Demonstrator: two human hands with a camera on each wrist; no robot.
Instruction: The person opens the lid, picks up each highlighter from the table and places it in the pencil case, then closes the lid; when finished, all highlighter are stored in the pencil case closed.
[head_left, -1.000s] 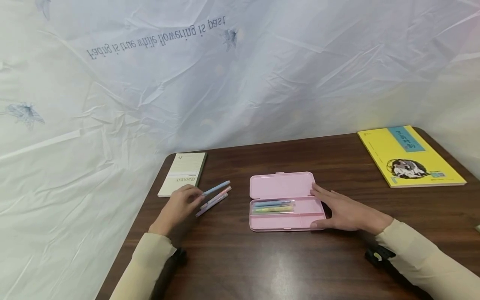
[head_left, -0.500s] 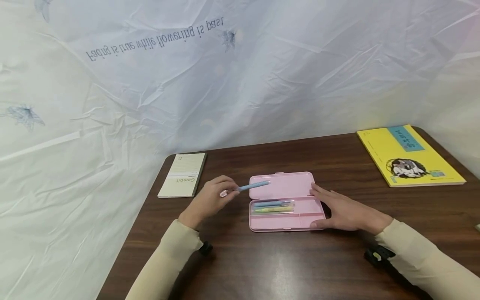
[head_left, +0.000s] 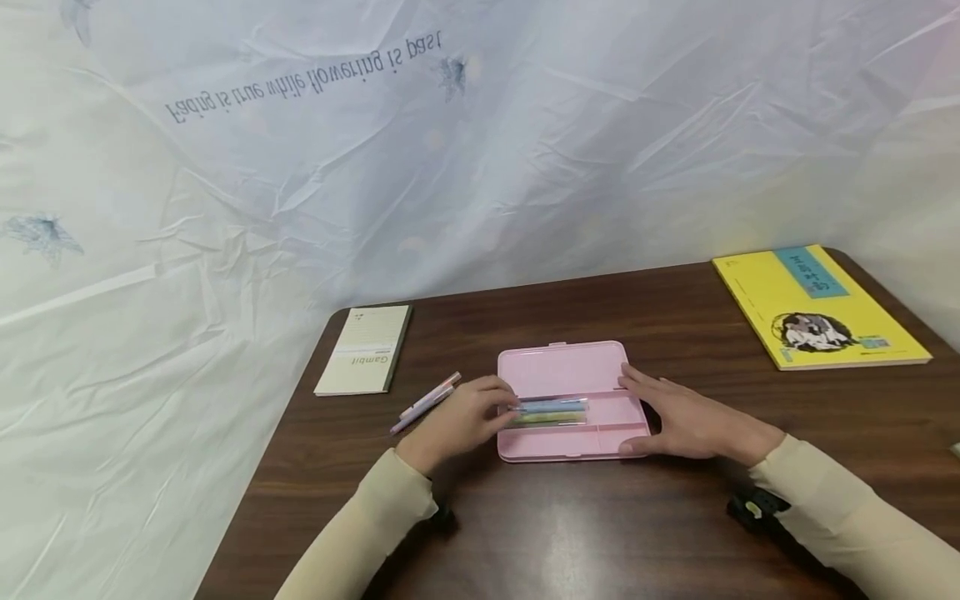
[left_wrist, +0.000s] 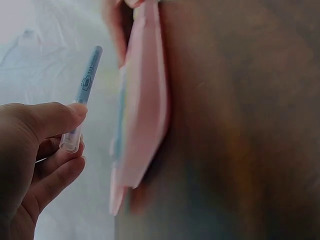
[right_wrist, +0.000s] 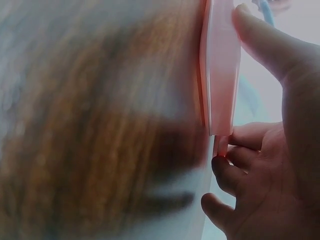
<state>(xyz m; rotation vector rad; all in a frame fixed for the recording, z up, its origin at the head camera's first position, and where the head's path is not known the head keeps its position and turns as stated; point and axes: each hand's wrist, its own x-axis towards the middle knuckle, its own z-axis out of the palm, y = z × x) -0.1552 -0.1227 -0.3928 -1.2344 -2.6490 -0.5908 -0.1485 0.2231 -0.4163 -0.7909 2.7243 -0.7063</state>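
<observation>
A pink pencil case lies open on the table, its lid folded back. My left hand is over the case's left end and pinches a blue pen with a clear end between thumb and fingers. Inside the back compartment lie pens, among them a yellow pen; the held pen overlaps them in the head view. My right hand holds the case's right end, thumb at the front corner and fingers at the lid's side. Left of the case are two loose pens, one purple and one pinkish.
A cream notepad lies at the table's back left. Toward the back right is a yellow book. A pale printed sheet hangs behind the brown wooden table.
My left hand has picked up the blue pen from beside the loose pens and carried it right, to the case's back compartment. My right hand has stayed at the case.
</observation>
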